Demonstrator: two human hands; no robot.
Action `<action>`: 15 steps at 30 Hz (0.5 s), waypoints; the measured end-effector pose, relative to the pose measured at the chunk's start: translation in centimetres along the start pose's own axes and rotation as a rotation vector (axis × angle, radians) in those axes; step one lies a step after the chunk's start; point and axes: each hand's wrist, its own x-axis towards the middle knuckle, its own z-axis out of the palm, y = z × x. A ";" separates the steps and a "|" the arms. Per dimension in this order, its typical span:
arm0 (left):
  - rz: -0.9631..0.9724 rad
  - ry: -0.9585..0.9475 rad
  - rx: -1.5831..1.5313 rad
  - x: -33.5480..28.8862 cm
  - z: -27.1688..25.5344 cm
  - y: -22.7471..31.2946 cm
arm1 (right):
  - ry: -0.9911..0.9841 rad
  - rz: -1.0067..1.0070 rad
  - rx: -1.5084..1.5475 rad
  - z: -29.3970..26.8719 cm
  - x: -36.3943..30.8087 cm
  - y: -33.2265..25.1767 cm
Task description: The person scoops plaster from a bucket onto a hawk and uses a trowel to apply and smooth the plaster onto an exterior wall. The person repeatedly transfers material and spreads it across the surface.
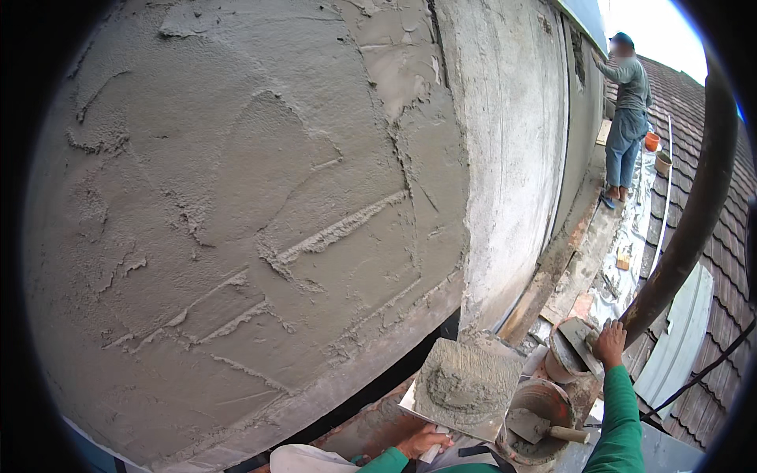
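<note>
My left hand point(424, 443) is closed round the pale handle of a square plasterer's hawk point(501, 370), held below the wall. A heap of wet grey mortar point(457, 396) lies on its board. My right hand point(609, 344), in a green sleeve, is closed at the edge of a flat grey plastering trowel point(579, 337); the grip itself is hidden. That blade leans over a mortar-stained bucket point(561, 364). Nearer to me, a second bucket point(569, 402) holds a pointed trowel point(528, 426) with a wooden handle. Wet, ridged plaster covers the wall point(236, 173) at left.
A thick dark curved pole point(694, 213) rises beside my right hand. A co-worker point(631, 102) stands at the far wall on a narrow walkway point(587, 260). Tiled roof point(721, 252) and a pale corrugated sheet point(680, 335) lie at right. A dark gap point(371, 406) runs under the wall.
</note>
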 end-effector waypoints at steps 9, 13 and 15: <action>-0.058 0.158 -0.144 -1.9 -2.4 -2.6 | -0.385 0.049 0.266 9.7 2.7 3.4; -0.042 0.111 -0.105 -2.6 0.5 0.6 | -0.327 0.041 0.264 6.2 2.7 3.9; -0.088 0.141 -0.173 -2.5 1.3 2.1 | -0.229 0.082 0.380 4.2 2.7 4.1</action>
